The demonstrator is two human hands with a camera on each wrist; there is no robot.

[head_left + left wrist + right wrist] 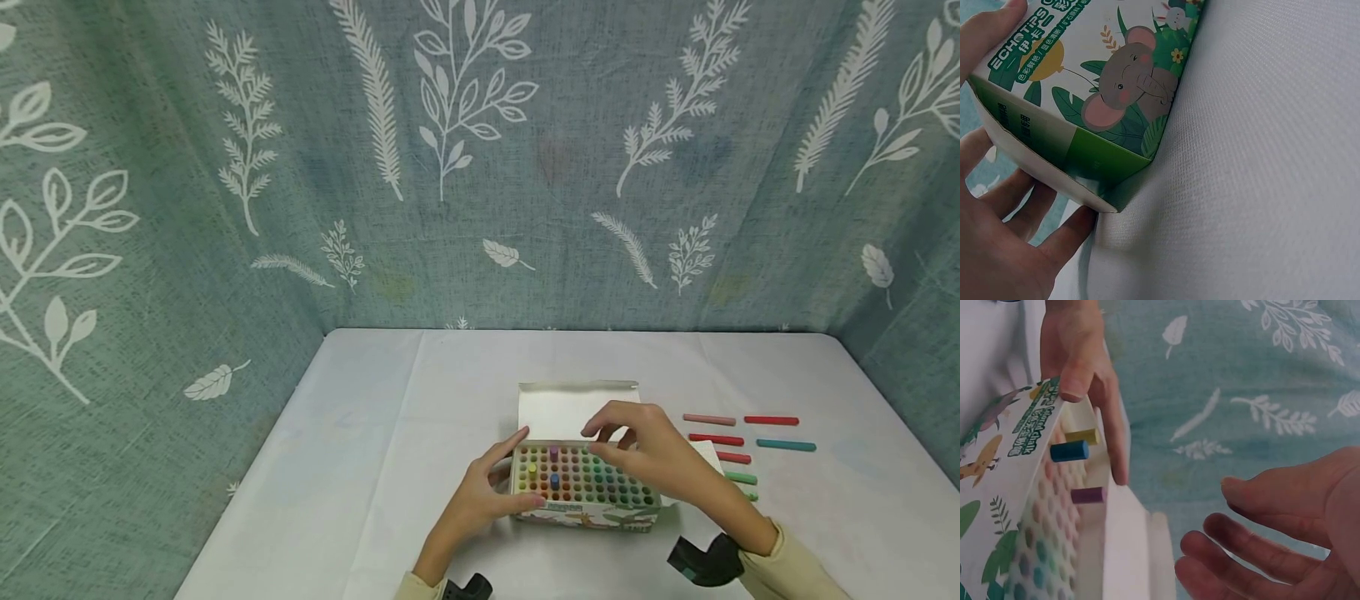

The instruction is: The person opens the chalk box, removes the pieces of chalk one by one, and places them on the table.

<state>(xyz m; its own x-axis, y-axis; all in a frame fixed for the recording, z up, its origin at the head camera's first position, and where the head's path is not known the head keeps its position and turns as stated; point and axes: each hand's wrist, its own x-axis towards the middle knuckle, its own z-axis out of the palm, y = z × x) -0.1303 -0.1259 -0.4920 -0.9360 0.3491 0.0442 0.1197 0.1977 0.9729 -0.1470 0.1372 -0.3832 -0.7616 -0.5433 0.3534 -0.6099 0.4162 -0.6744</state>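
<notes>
A printed cardboard chalk box [588, 517] lies on the white table, its lid [558, 410] folded back. My left hand [483, 492] grips the box's left end, thumb at the front edge and fingers along the side. In the left wrist view, fingers also lie behind an end flap [1041, 165]. Yellow [1082, 436], blue [1069, 451] and purple [1089, 495] chalk sticks protrude from the holed insert [1041, 544]. Over the box's back right part hovers my right hand [637, 442], fingers loosely bent and apart from the thumb, with nothing between them.
Right of the box lie several loose chalk sticks: a pink one [708, 419], red ones [771, 421], a teal one [786, 445] and green ones [741, 477]. A white side flap [707, 454] sticks out under my right forearm. A leaf-patterned curtain [465, 250] surrounds the table [375, 400].
</notes>
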